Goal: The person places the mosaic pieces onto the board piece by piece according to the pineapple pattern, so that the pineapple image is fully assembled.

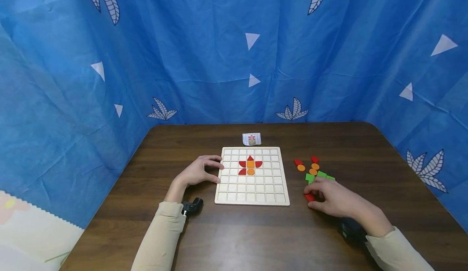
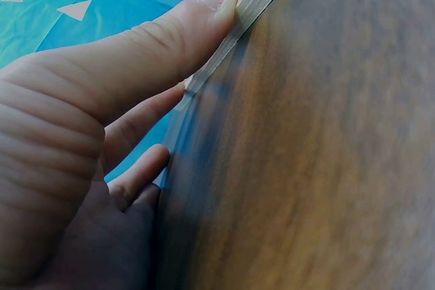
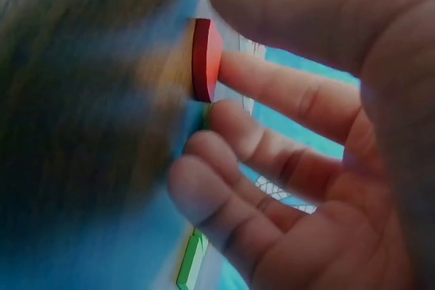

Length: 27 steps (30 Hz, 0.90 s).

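Your right hand (image 1: 332,198): index fingertip at flat red wooden-looking tile (image 1: 309,197), thumb apart | tile: between pale square gridded wooden board (image 1: 255,188) and right edge of brown wood-grain bench (image 1: 234,238) | your left hand (image 1: 197,172): loosely spread at board's left edge | likely light, stiff; pinch tile's rim

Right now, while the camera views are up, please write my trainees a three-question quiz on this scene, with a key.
1. Which hand touches the edge of the grid board?
A) left hand
B) right hand
C) neither
2. True or false: the green pieces lie on the grid board.
3. Fill in: on the board, directly next to the red triangle, on the side nearer the person, sits an orange ____.

Key: 1. A; 2. false; 3. square.
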### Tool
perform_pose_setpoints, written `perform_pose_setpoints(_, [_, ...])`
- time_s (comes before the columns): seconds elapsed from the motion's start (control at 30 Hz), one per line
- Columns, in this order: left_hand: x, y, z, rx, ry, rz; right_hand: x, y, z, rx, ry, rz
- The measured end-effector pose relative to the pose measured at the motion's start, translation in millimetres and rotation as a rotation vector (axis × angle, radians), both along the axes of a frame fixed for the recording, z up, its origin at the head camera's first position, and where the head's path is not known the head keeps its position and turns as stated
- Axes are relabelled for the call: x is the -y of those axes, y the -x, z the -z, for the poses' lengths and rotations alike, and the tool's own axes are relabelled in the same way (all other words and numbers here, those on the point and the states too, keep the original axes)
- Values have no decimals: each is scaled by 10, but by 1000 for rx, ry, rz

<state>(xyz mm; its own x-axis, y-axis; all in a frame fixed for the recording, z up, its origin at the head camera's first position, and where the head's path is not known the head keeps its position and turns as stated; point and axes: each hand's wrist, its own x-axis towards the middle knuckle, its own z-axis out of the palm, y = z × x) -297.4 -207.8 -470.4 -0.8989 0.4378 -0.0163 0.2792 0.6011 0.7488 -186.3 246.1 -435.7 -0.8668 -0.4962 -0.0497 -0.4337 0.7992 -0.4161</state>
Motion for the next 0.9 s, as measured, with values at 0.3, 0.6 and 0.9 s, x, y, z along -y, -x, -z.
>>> perform_pose_setpoints(0.3, [5,17,4,-6,6,11,63,8,22,-1,-7,8])
perform_pose_setpoints(0.6, [25,-6,6,-15,-6,19,135,76,26,-18,-25,-16])
perform_pose_setpoints(0.9, [7,-3,16,-13,-6,13,212,306,-5,-78,89,-67])
